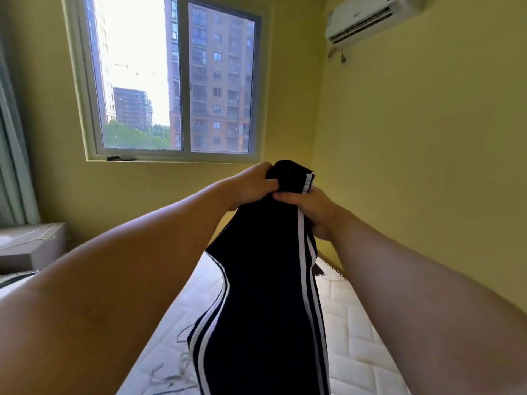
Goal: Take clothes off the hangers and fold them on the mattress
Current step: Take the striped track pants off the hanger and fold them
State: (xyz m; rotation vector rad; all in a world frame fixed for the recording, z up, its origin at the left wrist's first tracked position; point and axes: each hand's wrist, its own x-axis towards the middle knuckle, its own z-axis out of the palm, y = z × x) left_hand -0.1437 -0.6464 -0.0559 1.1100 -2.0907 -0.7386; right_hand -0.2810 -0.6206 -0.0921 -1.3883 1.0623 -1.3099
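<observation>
Black striped trousers [265,295] hang in front of you, long axis near upright. One end is bunched in your grip and the rest drops toward the mattress [356,337] below; the lower end runs out of view. Your left hand [251,186] and right hand [308,208] both clutch that top end, side by side and touching, the left a little higher. Laying the cloth flat likely means lowering it straight down. Wire hangers [168,374] lie on the mattress to the left. A box [31,246] beside the bed shows no contents.
</observation>
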